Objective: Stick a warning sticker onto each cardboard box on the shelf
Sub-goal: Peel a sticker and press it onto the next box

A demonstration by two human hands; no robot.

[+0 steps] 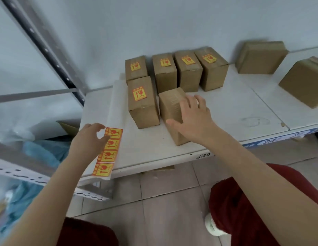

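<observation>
step: next sticker to be picked, next box lined up
left hand (91,137): curled at the top of the sticker strip (108,155), by the top sticker (116,133); blurred, cannot tell if it pinches the edge or only hovers
right hand (192,118): laid over the bare box (170,105), fingers spread across the top, thumb on the near side; not clenched, probably steadying it
sticker strip: four stickers on white backing, at the left front edge of the shelf (225,112), close to the left hand for peeling
done boxes: five labelled, four in a back row (164,68), one in front (142,102), packed side by side
bare box place: just right of the front labelled one, so it looks next
still to do: two plain boxes (261,57) far right, well apart
contents: all boxes closed, insides unseen
progress: guess over halfway
</observation>
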